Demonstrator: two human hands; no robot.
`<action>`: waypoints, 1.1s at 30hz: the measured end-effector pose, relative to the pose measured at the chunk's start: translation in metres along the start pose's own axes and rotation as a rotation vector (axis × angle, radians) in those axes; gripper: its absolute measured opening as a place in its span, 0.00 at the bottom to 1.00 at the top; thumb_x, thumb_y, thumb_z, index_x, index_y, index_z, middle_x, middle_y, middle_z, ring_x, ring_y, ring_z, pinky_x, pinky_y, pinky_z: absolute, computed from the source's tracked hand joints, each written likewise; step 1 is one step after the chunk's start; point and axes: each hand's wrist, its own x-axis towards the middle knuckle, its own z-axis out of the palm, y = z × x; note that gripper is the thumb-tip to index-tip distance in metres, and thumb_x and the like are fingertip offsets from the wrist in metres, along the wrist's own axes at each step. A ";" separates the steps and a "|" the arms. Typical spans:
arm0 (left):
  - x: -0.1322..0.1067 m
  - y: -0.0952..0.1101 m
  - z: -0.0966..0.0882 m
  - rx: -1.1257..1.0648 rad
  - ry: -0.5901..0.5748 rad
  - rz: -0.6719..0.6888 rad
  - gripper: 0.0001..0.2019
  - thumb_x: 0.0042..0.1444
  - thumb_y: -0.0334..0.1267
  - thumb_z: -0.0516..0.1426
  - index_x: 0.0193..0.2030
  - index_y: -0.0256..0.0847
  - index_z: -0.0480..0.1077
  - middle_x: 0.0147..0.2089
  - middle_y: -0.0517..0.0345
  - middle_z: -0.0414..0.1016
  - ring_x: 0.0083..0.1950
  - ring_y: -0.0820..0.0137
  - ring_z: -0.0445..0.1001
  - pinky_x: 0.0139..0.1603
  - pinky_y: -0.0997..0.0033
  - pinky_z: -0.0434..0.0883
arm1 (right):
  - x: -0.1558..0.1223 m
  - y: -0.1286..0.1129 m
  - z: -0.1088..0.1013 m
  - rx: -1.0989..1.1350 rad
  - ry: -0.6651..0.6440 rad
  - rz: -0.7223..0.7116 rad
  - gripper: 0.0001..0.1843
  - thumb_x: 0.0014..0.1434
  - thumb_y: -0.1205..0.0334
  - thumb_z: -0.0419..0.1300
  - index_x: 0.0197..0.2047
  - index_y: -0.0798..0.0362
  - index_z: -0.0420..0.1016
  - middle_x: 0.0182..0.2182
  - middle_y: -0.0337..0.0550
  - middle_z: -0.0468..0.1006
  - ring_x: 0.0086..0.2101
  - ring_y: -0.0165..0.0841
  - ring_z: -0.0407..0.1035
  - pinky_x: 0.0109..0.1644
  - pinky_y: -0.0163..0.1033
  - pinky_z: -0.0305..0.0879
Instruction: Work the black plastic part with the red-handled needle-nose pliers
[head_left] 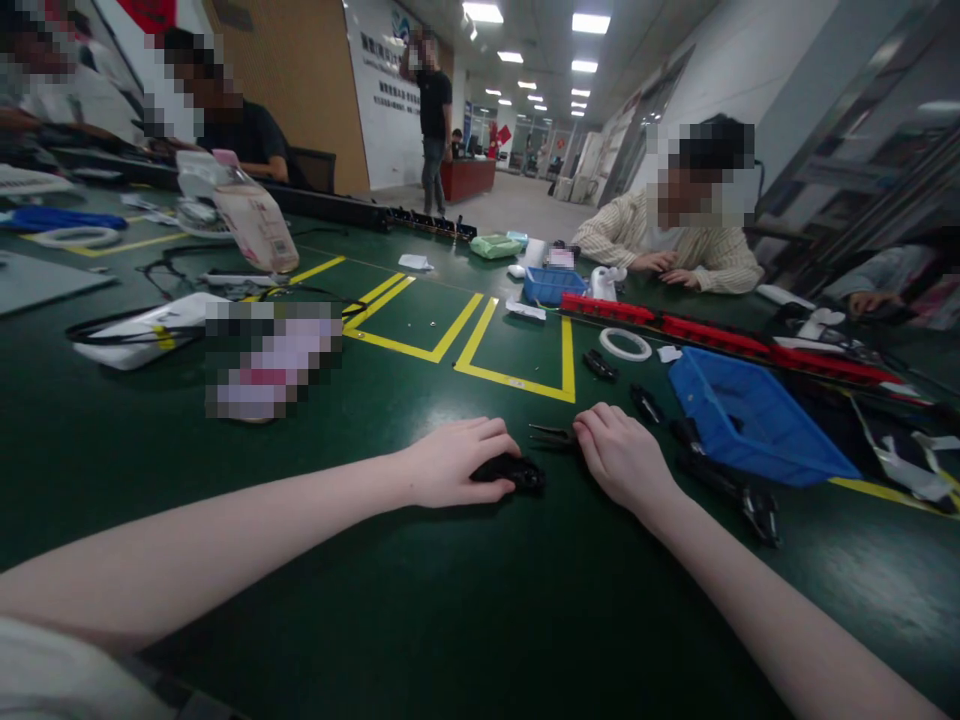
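Observation:
My left hand (457, 462) rests on the dark green table (420, 590), fingers curled over a small black part (514, 472) that it grips against the surface. My right hand (619, 455) lies just to its right, fingers curled and pinching a thin dark metal piece (551, 434) that points left toward the black part. The two hands are a few centimetres apart. What exactly the thin piece is stays unclear.
A blue plastic bin (750, 420) sits to the right, with black parts (731, 490) along its near side. Behind lie a white tape ring (625, 344), red strips (712, 335) and yellow floor-tape outlines (517, 378). A seated person (675, 250) works across the table; others sit far left.

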 end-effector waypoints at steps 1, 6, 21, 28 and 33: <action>0.000 0.000 0.000 0.008 0.000 -0.007 0.15 0.61 0.44 0.55 0.51 0.39 0.66 0.45 0.54 0.69 0.43 0.65 0.70 0.41 0.68 0.68 | 0.001 0.002 0.001 -0.002 0.012 0.005 0.23 0.67 0.55 0.40 0.43 0.58 0.73 0.39 0.52 0.74 0.40 0.38 0.67 0.43 0.43 0.63; 0.005 0.004 -0.001 0.051 -0.010 -0.040 0.13 0.59 0.42 0.54 0.47 0.39 0.66 0.44 0.54 0.70 0.43 0.64 0.71 0.42 0.66 0.70 | -0.009 0.004 0.004 -0.032 0.070 0.068 0.23 0.65 0.48 0.45 0.46 0.58 0.71 0.43 0.53 0.73 0.44 0.42 0.67 0.47 0.48 0.63; 0.039 0.004 -0.002 0.006 -0.087 0.002 0.13 0.52 0.39 0.53 0.44 0.37 0.63 0.33 0.58 0.72 0.25 0.70 0.68 0.29 0.69 0.69 | 0.002 0.034 0.007 -0.001 0.179 -0.074 0.19 0.67 0.57 0.44 0.32 0.55 0.70 0.30 0.45 0.72 0.30 0.34 0.67 0.35 0.39 0.60; 0.032 -0.001 -0.002 -0.144 -0.092 -0.014 0.14 0.51 0.37 0.54 0.45 0.37 0.63 0.31 0.60 0.72 0.29 0.70 0.70 0.33 0.69 0.70 | -0.006 0.041 0.002 0.142 0.271 -0.159 0.16 0.66 0.60 0.45 0.33 0.53 0.71 0.31 0.44 0.76 0.32 0.32 0.70 0.35 0.38 0.64; 0.035 -0.001 -0.001 -0.158 -0.095 -0.026 0.13 0.53 0.38 0.53 0.44 0.37 0.64 0.32 0.59 0.73 0.30 0.70 0.71 0.35 0.69 0.69 | -0.009 0.030 -0.003 0.272 0.296 -0.227 0.12 0.63 0.65 0.48 0.34 0.53 0.71 0.32 0.45 0.77 0.37 0.35 0.71 0.40 0.41 0.67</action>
